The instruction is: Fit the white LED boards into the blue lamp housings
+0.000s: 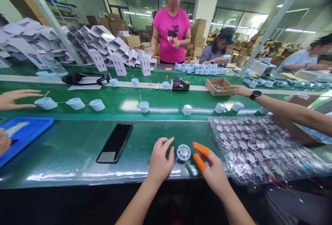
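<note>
A round light-blue plastic housing with a silver metal disc in its top [184,153] stands on the green work surface between my hands. My left hand [162,157] is just left of it, fingers curved and apart; a thin wire runs from the housing towards its fingertips. On the other side my right hand [211,168] wears orange finger covers on thumb and forefinger, which are spread beside the housing without gripping it. A sheet of clear plastic bearing many flat silvery parts with red wires [259,149] lies to the right.
A black phone [114,143] lies to the left, beyond it a blue tray [26,133]. Similar housings [144,106] line the green belt [166,100]. A co-worker's hand [241,90] touches a small cardboard box [219,87]; another's hand [18,99] reaches in left. A person in pink [171,34] stands opposite.
</note>
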{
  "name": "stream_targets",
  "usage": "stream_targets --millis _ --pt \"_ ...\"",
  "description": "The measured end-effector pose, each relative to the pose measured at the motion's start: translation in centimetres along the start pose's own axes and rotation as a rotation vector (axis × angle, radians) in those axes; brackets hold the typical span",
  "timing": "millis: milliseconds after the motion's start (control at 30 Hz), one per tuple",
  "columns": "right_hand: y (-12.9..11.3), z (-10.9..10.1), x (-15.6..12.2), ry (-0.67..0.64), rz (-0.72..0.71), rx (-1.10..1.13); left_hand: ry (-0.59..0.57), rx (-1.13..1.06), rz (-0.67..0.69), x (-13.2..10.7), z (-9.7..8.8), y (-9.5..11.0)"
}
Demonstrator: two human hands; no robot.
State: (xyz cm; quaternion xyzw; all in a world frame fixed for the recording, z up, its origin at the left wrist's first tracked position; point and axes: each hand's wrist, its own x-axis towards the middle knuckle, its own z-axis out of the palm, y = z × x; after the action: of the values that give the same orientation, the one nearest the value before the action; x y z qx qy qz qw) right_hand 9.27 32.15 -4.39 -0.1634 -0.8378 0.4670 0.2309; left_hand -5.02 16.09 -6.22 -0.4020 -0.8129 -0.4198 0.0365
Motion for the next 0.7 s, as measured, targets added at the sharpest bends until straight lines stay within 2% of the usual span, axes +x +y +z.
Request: stream_targets --millis 67,100,133,200,300,367,500,567,633,700 --pt "1.4 -0.7 -0.3 0.164 0.114 0.138 0.129 -0.013 -0.012 -0.2 -0.4 0.5" --pt "2.2 -0.9 -0.4 0.259 0.163 0.192 0.134 -0.027 0.000 -0.3 -0.4 0.8" --pt "3.0 -1.0 -0.4 0.334 0.199 0.234 0.097 -0.046 0.012 -0.3 -0.3 1.2" --pt "4.4 -0.8 -0.3 0.392 0.233 0.279 -0.055 -0.087 -0.002 0.0 0.1 1.9" --pt "6.0 -0.3 -0.1 0.369 0.227 0.275 -0.243 -0.154 -0.111 1.1 0.6 2.9" --pt "6.6 -0.1 -0.2 0.359 0.226 0.267 -0.331 -0.270 -0.107 1.9 0.2 3.5" --pt "6.8 -0.2 -0.3 0.350 0.189 0.281 -0.550 -0.578 0.117 2.9 -2.0 5.1" --pt "6.5 -0.3 -0.2 0.335 0.157 0.271 -0.621 -0.656 0.200 3.5 -3.0 6.1" --pt "6.3 -0.5 -0.1 0.322 0.129 0.256 -0.664 -0.657 0.244 4.5 -3.4 6.9" --pt "6.0 -0.6 0.0 0.310 0.109 0.235 -0.701 -0.565 0.247 6.4 -2.9 7.1"
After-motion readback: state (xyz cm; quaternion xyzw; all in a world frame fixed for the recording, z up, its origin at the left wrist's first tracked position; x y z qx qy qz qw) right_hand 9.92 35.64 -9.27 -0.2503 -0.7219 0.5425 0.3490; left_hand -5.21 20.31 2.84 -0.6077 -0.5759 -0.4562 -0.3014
